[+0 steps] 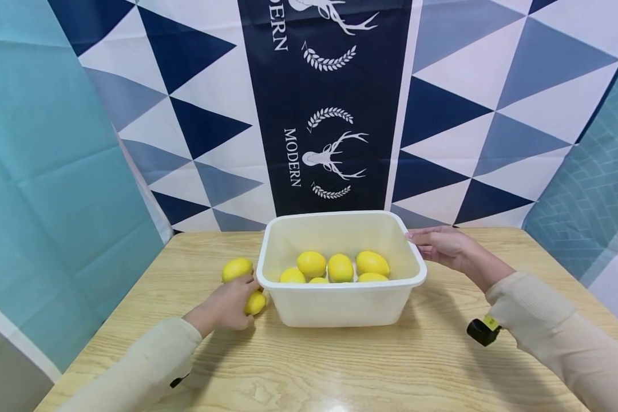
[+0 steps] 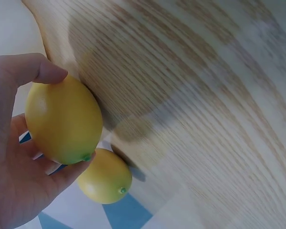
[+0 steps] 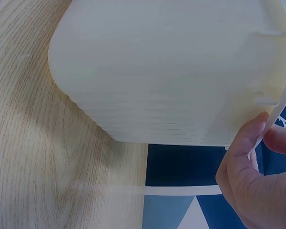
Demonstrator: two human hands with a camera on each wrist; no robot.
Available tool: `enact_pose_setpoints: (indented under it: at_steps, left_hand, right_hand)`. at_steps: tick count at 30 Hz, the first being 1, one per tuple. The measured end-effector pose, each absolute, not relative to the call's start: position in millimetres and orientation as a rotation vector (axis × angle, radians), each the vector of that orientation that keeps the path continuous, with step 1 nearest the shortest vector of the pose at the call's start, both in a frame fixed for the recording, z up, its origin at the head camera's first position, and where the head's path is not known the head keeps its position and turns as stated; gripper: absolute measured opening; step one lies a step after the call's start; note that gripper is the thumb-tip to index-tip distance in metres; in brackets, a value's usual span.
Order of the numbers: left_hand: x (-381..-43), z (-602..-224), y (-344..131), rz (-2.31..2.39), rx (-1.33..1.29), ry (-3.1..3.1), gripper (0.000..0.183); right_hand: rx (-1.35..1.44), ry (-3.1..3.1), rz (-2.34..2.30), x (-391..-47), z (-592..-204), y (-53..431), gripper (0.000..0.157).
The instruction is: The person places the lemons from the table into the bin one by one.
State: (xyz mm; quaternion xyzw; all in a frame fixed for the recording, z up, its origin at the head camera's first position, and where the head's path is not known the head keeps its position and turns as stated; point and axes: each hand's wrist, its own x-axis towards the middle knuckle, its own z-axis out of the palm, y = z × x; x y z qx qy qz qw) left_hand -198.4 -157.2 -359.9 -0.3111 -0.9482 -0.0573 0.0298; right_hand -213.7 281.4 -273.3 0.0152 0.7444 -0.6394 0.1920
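A white plastic tub [image 1: 340, 306] stands on the wooden table, with several lemons [image 1: 340, 268] inside. To the left of the tub, my left hand [image 1: 232, 302] holds one lemon [image 2: 64, 119] between the thumb and curled fingers, close over the tabletop. Just past that hand lies a second loose lemon [image 1: 237, 269], seen beyond the fingers in the left wrist view too. At the tub's right side, my right hand [image 1: 445, 243] pinches the rim [image 3: 281, 102], thumb on one face and fingers under the lip.
The wooden tabletop [image 1: 335, 366] extends in front of the tub and to both sides. Behind its far edge hangs a patterned cloth [image 1: 335, 86] with triangles and deer heads. A teal cloth [image 1: 56, 171] hangs at the left, and another at the right.
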Motion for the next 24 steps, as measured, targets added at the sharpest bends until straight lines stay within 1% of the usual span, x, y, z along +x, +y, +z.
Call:
enact_pose_setpoints:
  at_steps: [3, 6, 18, 24]
  left_hand:
    - [-195, -359, -158, -0.136, -0.949, -2.935, 0.056]
    - [-191, -358, -159, -0.100, -0.947, -2.941, 0.051]
    - [-185, -355, -157, 0.025, -0.922, -3.000, 0.045]
    - [-184, -350, -159, -0.037, -0.936, -3.026, 0.044]
  right_hand:
    - [0.045, 2.090, -1.786, -214, -273, 280, 0.063]
    - [0.055, 2.089, -1.782, -214, -273, 279, 0.067]
    - [0.068, 2.088, -1.782, -215, -272, 280, 0.063]
    - [0.085, 2.085, -1.788, -214, -273, 281, 0.066]
